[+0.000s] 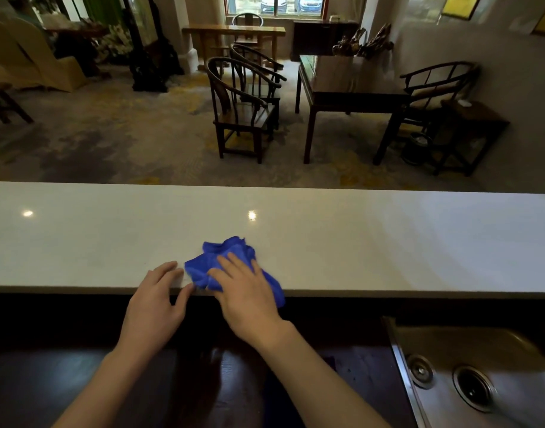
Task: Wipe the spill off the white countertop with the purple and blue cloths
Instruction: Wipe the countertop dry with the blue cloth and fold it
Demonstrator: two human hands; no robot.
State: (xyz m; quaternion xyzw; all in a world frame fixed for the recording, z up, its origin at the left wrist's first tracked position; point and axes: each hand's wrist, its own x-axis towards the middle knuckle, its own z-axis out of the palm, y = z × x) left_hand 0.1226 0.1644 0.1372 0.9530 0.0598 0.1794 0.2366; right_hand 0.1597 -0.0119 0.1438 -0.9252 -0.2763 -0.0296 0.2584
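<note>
A crumpled blue cloth [223, 257] lies on the white countertop [388, 242] near its front edge, one corner hanging over that edge. My right hand [249, 298] presses flat on top of the cloth, fingers spread. My left hand [155, 304] rests on the counter's front edge just left of the cloth, fingers apart and holding nothing, its thumb close to the fabric. I see no purple cloth, and no spill stands out on the glossy surface.
A steel sink [481, 375] with a drain sits low at the right, below the counter. A dark lower worktop [64, 381] runs under my arms. Beyond the counter are dark wooden chairs [243, 112] and a table [342, 84].
</note>
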